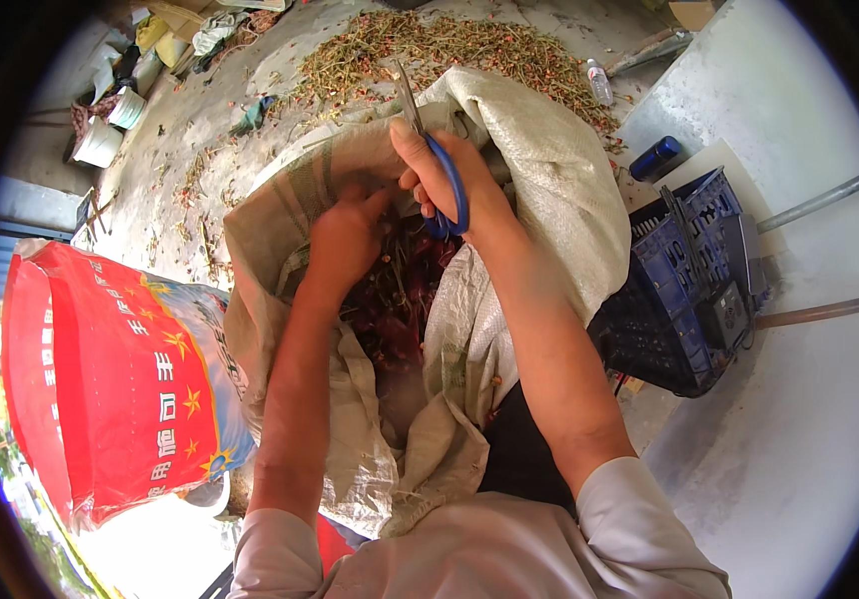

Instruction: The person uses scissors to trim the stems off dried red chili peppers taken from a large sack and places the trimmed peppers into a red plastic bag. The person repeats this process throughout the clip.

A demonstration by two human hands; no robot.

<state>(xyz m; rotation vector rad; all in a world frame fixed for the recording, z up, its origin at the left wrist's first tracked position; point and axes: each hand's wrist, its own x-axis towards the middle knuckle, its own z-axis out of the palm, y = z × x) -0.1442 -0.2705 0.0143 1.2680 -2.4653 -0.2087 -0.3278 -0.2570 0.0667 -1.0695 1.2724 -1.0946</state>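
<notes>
A large woven sack (559, 170) stands with its mouth rolled back in front of me. Inside it lie dark red chillies (400, 299) with thin pale stems. My right hand (454, 185) is over the far part of the opening, closed around scissors (409, 100) with blue handles; their blades point up and away from me. My left hand (348, 235) reaches into the mouth from the left, below and beside the scissors. Its fingers curl inward, and whatever they may hold is hidden from view.
A red and blue printed bag (130, 379) stands close on the left. Stems and red bits form a pile (489, 50) on the floor beyond the sack. At right are a dark blue crate (669, 290), a blue cylinder (655, 158) and a clear bottle (599, 83). White buckets (99, 143) sit far left.
</notes>
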